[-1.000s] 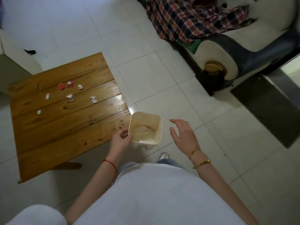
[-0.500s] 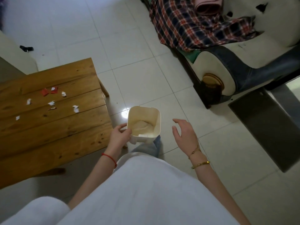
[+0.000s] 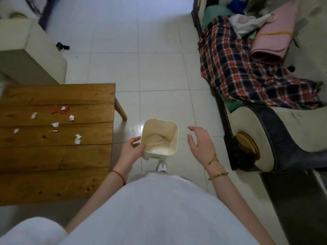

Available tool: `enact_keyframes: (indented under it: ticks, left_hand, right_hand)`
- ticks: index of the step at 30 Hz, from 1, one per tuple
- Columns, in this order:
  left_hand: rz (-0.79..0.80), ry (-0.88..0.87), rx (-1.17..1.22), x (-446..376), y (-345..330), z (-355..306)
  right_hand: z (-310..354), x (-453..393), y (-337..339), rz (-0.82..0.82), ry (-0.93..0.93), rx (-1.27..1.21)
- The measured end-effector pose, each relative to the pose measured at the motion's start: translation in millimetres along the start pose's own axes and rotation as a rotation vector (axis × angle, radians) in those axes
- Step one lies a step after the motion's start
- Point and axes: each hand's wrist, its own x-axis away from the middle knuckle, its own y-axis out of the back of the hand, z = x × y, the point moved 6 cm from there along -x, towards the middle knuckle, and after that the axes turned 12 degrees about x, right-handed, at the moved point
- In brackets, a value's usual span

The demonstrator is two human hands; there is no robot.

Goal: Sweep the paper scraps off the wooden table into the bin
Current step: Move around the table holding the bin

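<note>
Nearest the camera is the person's white top (image 3: pixel 159 209), filling the bottom of the view, with both bare forearms reaching out from it. The left wrist carries a red string bracelet (image 3: pixel 118 174); the right wrist wears two thin gold bangles (image 3: pixel 218 175). The tip of a white shoe (image 3: pixel 161 166) shows on the pale floor tiles (image 3: pixel 159 71) between the arms.

The left hand (image 3: pixel 131 150) grips the near-left corner of a cream plastic bin (image 3: pixel 169 137), thumb on the rim and fingers wrapped around the outside wall, so the bin is held above the floor just off the right edge of the wooden table (image 3: pixel 56 156). The bin's mouth faces up toward the camera. The right hand (image 3: pixel 200 144) hovers just right of the bin, fingers spread and slightly curled, holding nothing and not touching the bin.

On the table's plank top, toward its far-left part, lie the paper scraps (image 3: pixel 77 138): several small white crumpled bits and two red pieces (image 3: pixel 59 109), loosely scattered and well apart from the bin.

Farther right stands a cream-and-dark sofa (image 3: pixel 283 138) draped with a plaid blanket (image 3: pixel 247 71), and a folded pink cloth (image 3: pixel 272 39) rests on it. At far left is a beige cushioned seat (image 3: pixel 26 59), with a small black object (image 3: pixel 62 46) on the floor beside it.
</note>
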Motion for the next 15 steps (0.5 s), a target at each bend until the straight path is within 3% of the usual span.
enact_keyframes:
  ticks: [8, 15]
  left_hand:
    - [-0.265, -0.015, 0.125, -41.8, -9.8, -48.2]
    - [-0.519, 0.02, 0.339, -72.3, -33.3, -54.7]
  right_hand:
    - [7.7, -129.2, 1.7, 0.123, 0.229, -0.026]
    - [21.8, -244.6, -3.9, 0.261, 0.54, -0.002]
